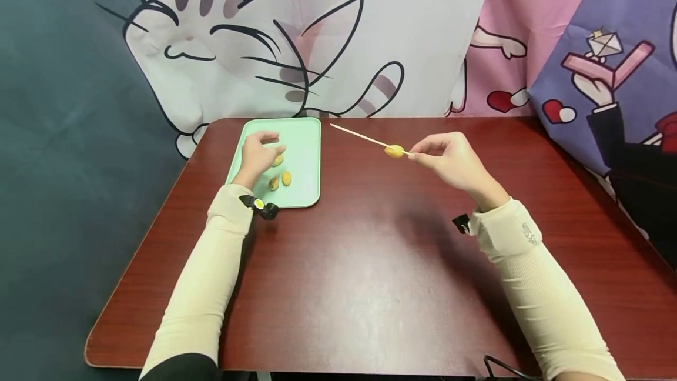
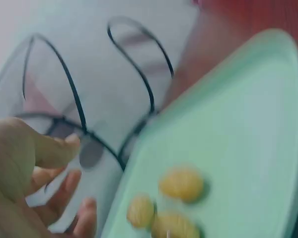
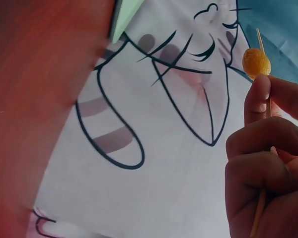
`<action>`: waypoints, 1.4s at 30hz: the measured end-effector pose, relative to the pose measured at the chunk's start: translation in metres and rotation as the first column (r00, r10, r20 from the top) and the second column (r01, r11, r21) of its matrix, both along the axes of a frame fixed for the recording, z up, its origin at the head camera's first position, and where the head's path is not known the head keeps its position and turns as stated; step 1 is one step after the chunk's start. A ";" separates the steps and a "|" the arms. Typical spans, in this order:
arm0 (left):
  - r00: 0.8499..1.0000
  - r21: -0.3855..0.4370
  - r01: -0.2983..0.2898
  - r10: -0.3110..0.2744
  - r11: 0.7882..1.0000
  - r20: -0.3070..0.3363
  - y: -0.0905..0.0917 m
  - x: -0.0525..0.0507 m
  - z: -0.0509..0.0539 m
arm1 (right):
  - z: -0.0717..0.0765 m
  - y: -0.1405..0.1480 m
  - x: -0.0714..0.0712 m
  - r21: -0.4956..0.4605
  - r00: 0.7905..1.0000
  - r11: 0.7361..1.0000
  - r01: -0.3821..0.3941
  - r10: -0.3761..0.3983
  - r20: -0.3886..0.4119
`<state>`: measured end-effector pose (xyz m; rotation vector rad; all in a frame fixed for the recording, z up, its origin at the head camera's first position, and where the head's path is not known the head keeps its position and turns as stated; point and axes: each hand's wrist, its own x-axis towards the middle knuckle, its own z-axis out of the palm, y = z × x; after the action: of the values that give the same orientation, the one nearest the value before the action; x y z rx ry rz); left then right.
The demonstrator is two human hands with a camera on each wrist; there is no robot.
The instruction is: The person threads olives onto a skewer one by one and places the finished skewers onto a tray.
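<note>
My right hand (image 1: 449,160) pinches a thin wooden skewer (image 1: 358,134) above the table, its tip pointing left. One small yellow piece, like a baby potato, (image 1: 394,151) is threaded on the skewer close to the fingertips; the right wrist view shows this yellow piece (image 3: 257,63) just beyond the thumb. Over the left part of the light green tray (image 1: 304,146) is my left hand (image 1: 257,156), thumb and fingers apart. Nothing shows between them in the left wrist view. Several similar yellow pieces (image 2: 183,184) lie on the tray beside that hand.
The dark red wooden table (image 1: 359,263) runs under both arms. Behind its far edge hangs a cloth printed with a cartoon cat (image 1: 338,87). A black cable (image 1: 502,363) loops at the near right edge.
</note>
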<state>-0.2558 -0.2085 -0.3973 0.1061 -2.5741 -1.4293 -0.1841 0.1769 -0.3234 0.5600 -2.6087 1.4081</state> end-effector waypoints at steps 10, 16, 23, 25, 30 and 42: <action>0.944 -0.353 0.092 0.032 0.931 0.330 -0.026 0.002 -0.025 | -0.022 0.008 0.002 0.022 1.000 1.000 -0.019 0.019 0.011; 0.975 -0.319 0.076 -0.004 0.945 0.221 -0.027 0.002 -0.021 | -0.026 0.005 0.000 0.003 0.999 1.000 -0.031 0.031 0.022; 0.985 -0.187 0.170 -0.167 0.967 0.030 0.015 0.009 0.011 | -0.027 0.009 -0.001 0.023 0.999 0.999 -0.040 0.040 0.022; 0.976 -0.098 0.215 -0.217 0.972 -0.016 0.029 0.013 0.022 | -0.027 0.010 -0.002 0.032 1.000 0.999 -0.031 0.031 0.000; 0.953 0.100 0.289 -0.276 0.952 -0.125 0.052 0.022 0.038 | -0.025 0.011 -0.002 0.069 0.999 0.997 -0.017 0.020 -0.046; 0.928 0.398 0.368 -0.301 0.840 -0.221 0.066 0.033 0.043 | -0.022 0.012 0.003 0.058 0.997 0.998 -0.010 0.014 -0.073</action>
<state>-0.2231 -0.1425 -0.3542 -0.3991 -2.1820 -2.0341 -0.1811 0.1884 -0.3453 0.6240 -2.5994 1.2932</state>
